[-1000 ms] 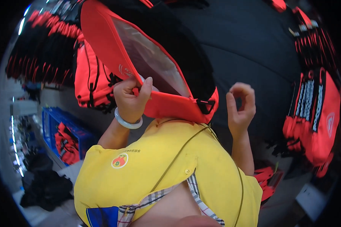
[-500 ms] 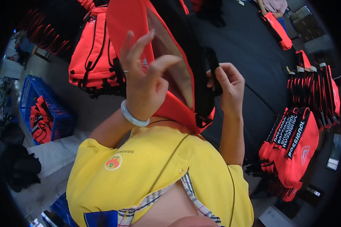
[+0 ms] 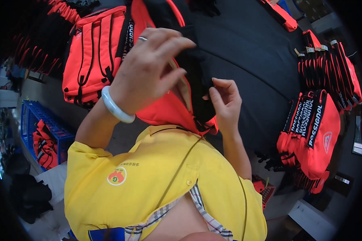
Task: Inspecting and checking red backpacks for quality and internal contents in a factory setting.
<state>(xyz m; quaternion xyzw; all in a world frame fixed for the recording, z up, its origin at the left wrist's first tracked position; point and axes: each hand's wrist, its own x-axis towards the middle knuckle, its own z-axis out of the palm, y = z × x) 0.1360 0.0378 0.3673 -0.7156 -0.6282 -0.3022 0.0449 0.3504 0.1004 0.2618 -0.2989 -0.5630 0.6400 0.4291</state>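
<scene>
A red bag with black sides (image 3: 165, 108) stands upright in front of my chest, its top opening unzipped and a pale lining showing inside. My left hand (image 3: 149, 66) is over the bag's opening with its fingers bent and apart, holding nothing that I can see. It wears a ring and a pale bangle (image 3: 118, 106). At the bag's right side my right hand (image 3: 227, 102) has thumb and forefinger closed at a black part of the bag. Black against black hides exactly what they pinch. My left hand covers much of the opening.
The black table (image 3: 245, 52) stretches to the right. Stacked red and black bags (image 3: 309, 136) stand along its right side. A red backpack (image 3: 94, 56) is at the left, near a blue crate (image 3: 64, 140) holding red pieces. Another red bag (image 3: 279, 14) lies far off.
My left hand has risen and turned over the opening, covering more of it. My right hand has moved left and slightly down. The bag has shifted left in the view.
</scene>
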